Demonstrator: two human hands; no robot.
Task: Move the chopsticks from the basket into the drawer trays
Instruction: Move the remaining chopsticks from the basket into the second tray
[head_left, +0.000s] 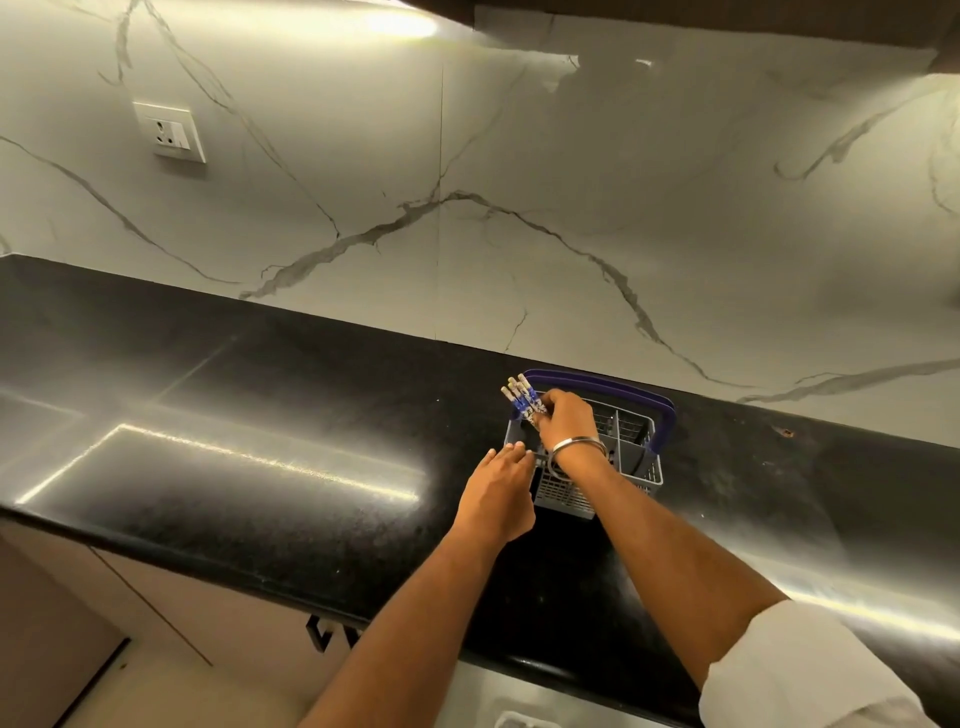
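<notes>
- a person's right hand (566, 418) closes around a bundle of blue-and-white patterned chopsticks (521, 399) standing in the far left compartment of a grey cutlery basket (631, 470) on a black stone countertop (260, 415).
- the chopsticks' upper ends fan out to the left of the gripping fingers, apart from the basket's blue handle (660, 402) arching behind them; their lower ends are hidden inside the compartment.
- the left hand (498, 499) reaches in with fingers straight, its fingertips at the basket's near left edge; whether they touch the rim cannot be told.
- the step in hand looks like the lift out of the basket: it would go best with the bundle drawn straight up, clear of the dividers and the handle, while the left hand steadies the light basket so it does not tip or slide.
- a firm, even grip matters, since loose sticks could slip from the fan and scatter on the counter.
- a metal bangle (576, 447) sits on the right wrist; no drawer trays are visible from here.
</notes>
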